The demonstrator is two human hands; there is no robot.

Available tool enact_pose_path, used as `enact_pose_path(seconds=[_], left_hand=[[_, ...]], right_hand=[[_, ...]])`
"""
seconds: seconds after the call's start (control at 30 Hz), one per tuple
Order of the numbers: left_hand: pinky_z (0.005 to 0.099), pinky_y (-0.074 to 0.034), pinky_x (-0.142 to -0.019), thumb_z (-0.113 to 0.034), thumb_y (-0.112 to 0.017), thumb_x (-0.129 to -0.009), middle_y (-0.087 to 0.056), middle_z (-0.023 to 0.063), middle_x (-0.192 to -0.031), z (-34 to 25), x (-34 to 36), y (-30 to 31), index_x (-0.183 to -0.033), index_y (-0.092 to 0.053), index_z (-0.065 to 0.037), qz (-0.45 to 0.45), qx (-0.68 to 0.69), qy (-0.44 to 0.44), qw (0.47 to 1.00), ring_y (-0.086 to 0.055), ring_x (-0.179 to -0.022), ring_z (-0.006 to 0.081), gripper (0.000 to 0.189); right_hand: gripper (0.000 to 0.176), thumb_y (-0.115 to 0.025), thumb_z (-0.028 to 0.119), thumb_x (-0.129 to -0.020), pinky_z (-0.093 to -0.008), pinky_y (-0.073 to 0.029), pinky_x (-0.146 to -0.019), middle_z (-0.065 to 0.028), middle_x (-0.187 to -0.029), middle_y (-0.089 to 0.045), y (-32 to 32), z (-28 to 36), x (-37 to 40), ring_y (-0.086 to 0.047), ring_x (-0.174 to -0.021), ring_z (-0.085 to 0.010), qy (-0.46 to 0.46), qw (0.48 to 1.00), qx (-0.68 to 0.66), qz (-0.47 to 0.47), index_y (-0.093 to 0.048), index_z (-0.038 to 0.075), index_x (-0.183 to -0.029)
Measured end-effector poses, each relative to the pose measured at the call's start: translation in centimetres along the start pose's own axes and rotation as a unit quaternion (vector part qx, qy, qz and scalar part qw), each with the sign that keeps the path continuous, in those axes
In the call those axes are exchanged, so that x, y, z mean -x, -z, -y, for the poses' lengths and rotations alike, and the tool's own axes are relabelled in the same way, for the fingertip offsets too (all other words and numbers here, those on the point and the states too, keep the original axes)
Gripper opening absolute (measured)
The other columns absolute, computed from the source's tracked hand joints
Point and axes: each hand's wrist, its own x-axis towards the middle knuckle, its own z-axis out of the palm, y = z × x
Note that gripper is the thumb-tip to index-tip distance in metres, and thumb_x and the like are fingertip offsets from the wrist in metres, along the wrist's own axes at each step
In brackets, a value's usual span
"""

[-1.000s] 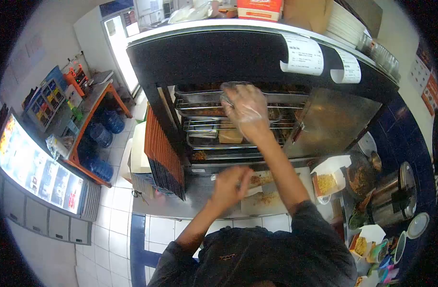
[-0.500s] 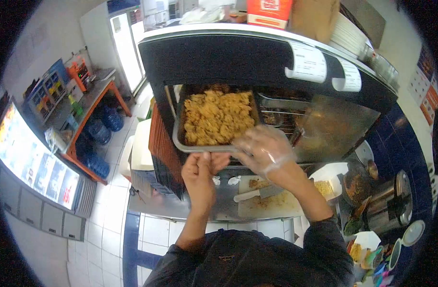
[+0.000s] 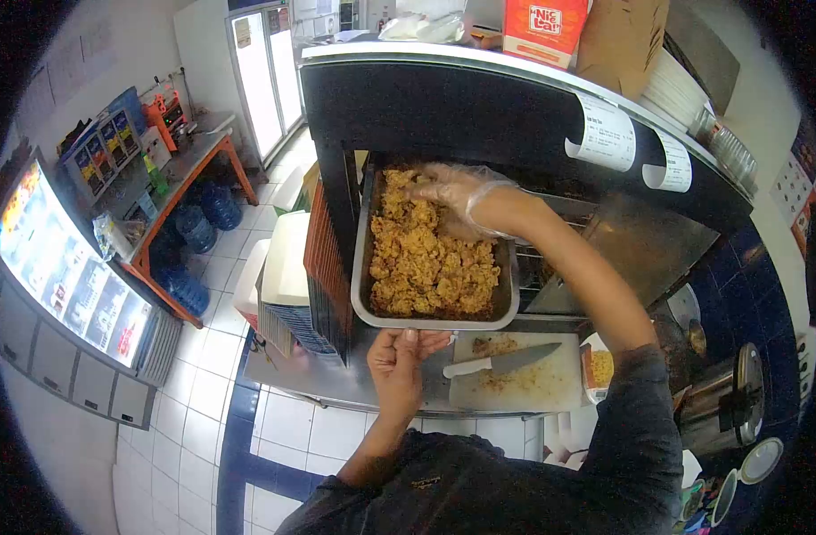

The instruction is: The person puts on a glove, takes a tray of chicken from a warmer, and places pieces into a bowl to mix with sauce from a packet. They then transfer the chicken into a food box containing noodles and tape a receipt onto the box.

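A deep metal tray (image 3: 361, 290) full of fried breaded pieces (image 3: 434, 267) juts out of the front opening of a dark cabinet (image 3: 515, 116). My left hand (image 3: 399, 361) grips the tray's front rim from below, thumb up against the edge. My right hand (image 3: 466, 196), in a clear plastic glove, reaches over the back of the tray. Its fingers stretch to the left, right at the fried pieces, with their tips partly blurred.
Below the tray, a knife (image 3: 506, 359) lies on a white cutting board (image 3: 550, 383) on the steel counter. A glass door panel (image 3: 639, 259) stands at the opening's right. A large pot (image 3: 724, 401) is at far right. Paper slips (image 3: 604, 134) hang from the cabinet's top edge.
The tray has come further out of the cabinet toward me, with my left hand on its front rim. My right hand has moved from the front right corner to the back of the tray.
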Motion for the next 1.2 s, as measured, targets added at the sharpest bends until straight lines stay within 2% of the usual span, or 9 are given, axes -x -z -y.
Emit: enact_pose_path(seconds=[0.17, 0.23, 0.37, 0.47, 0.53, 0.63, 0.83, 0.93, 1.2], left_hand=[[0.0399, -0.059, -0.077, -0.016, -0.05, -0.098, -0.067, 0.0191, -0.093, 0.3, 0.0, 0.3, -0.105, -0.054, 0.002, -0.005, 0.003, 0.004, 1.0, -0.069, -0.085, 0.0287, 0.019], [0.0404, -0.059, -0.077, -0.015, -0.05, -0.098, -0.067, 0.019, -0.092, 0.3, 0.0, 0.3, -0.105, -0.054, 0.003, -0.005, 0.003, 0.005, 1.0, -0.07, -0.085, 0.0286, 0.019], [0.0407, -0.059, -0.077, -0.015, -0.05, -0.098, -0.068, 0.02, -0.092, 0.1, -0.1, 0.4, -0.104, -0.054, 0.003, -0.004, 0.003, 0.002, 1.0, -0.07, -0.084, 0.0289, 0.019], [0.0408, -0.059, -0.077, -0.015, -0.05, -0.098, -0.067, 0.0206, -0.092, 0.1, -0.4, 0.4, -0.103, -0.054, 0.003, -0.003, -0.005, -0.001, 1.0, -0.07, -0.084, 0.0292, 0.019], [0.0408, -0.059, -0.077, -0.016, -0.05, -0.098, -0.067, 0.0208, -0.092, 0.0, -0.2, 0.4, -0.102, -0.054, 0.003, 0.005, -0.017, 0.005, 1.0, -0.07, -0.084, 0.0293, 0.019], [0.0406, -0.059, -0.075, -0.016, -0.05, -0.098, -0.067, 0.0207, -0.091, -0.1, -0.4, -0.1, -0.101, -0.053, 0.003, 0.007, -0.013, 0.001, 1.0, -0.07, -0.083, 0.0297, 0.019], [0.037, -0.06, -0.073, -0.018, -0.053, -0.097, -0.067, 0.0163, -0.089, -0.4, -0.4, -0.3, -0.101, -0.054, 0.002, -0.004, -0.034, -0.023, 0.999, -0.07, -0.082, 0.0279, 0.02], [0.0369, -0.059, -0.074, -0.019, -0.053, -0.097, -0.067, 0.016, -0.089, -0.2, -0.5, -0.5, -0.104, -0.053, 0.001, -0.002, -0.019, -0.026, 0.999, -0.07, -0.081, 0.0264, 0.022], [0.0367, -0.059, -0.074, -0.019, -0.053, -0.097, -0.067, 0.0164, -0.09, -0.2, -0.2, -0.8, -0.103, -0.052, 0.001, -0.017, -0.025, -0.021, 0.999, -0.069, -0.081, 0.0254, 0.021]], right_hand=[[0.048, -0.059, 0.016, -0.086, -0.0413, -0.043, -0.1, -0.022, -0.129, -0.054, -0.2, -1.7, -1.5, -0.053, -0.118, -0.0357, -0.109, 0.984, -0.11, 0.089, -0.05, 0.016, -0.133], [0.045, -0.058, 0.019, -0.087, -0.0416, -0.043, -0.099, -0.0227, -0.122, -0.058, -0.9, -1.9, -0.9, -0.057, -0.113, -0.0346, -0.206, 0.975, -0.079, 0.004, -0.052, 0.013, -0.131], [0.044, -0.057, 0.023, -0.089, -0.0423, -0.044, -0.098, -0.0216, -0.122, -0.058, -0.9, -1.8, 1.2, -0.056, -0.112, -0.037, -0.203, 0.979, -0.016, 0.0, -0.052, 0.01, -0.131], [0.04, -0.057, 0.027, -0.087, -0.0445, -0.048, -0.09, -0.0244, -0.114, -0.061, 0.3, -0.8, 2.9, -0.06, -0.104, -0.038, -0.069, 0.997, -0.005, -0.035, -0.058, 0.003, -0.119], [0.057, -0.064, 0.034, -0.084, -0.0432, -0.044, -0.098, -0.0224, -0.122, -0.058, 0.3, -0.3, 3.3, -0.055, -0.112, -0.0391, -0.021, 0.998, 0.02, 0.059, -0.052, 0.0, -0.128], [0.063, -0.067, 0.04, -0.081, -0.0429, -0.045, -0.097, -0.0233, -0.122, -0.057, 2.7, 1.0, 2.3, -0.056, -0.112, -0.0381, -0.111, 0.977, 0.022, 0.182, -0.052, -0.001, -0.127], [0.043, -0.063, 0.036, -0.078, -0.0431, -0.05, -0.087, -0.0222, -0.104, -0.065, 1.8, 1.6, 2.7, -0.063, -0.099, -0.0357, -0.121, 0.976, 0.076, 0.162, -0.066, 0.001, -0.103], [0.057, -0.063, 0.041, -0.083, -0.0439, -0.048, -0.091, -0.0238, -0.106, -0.063, 3.7, 1.4, 1.7, -0.06, -0.104, -0.038, -0.122, 0.96, 0.019, 0.252, -0.056, -0.001, -0.12], [0.052, -0.056, 0.042, -0.082, -0.0458, -0.05, -0.085, -0.0262, -0.099, -0.064, 0.9, 1.7, 1.9, -0.062, -0.095, -0.0398, -0.108, 0.979, 0.033, 0.171, -0.063, -0.006, -0.1]])
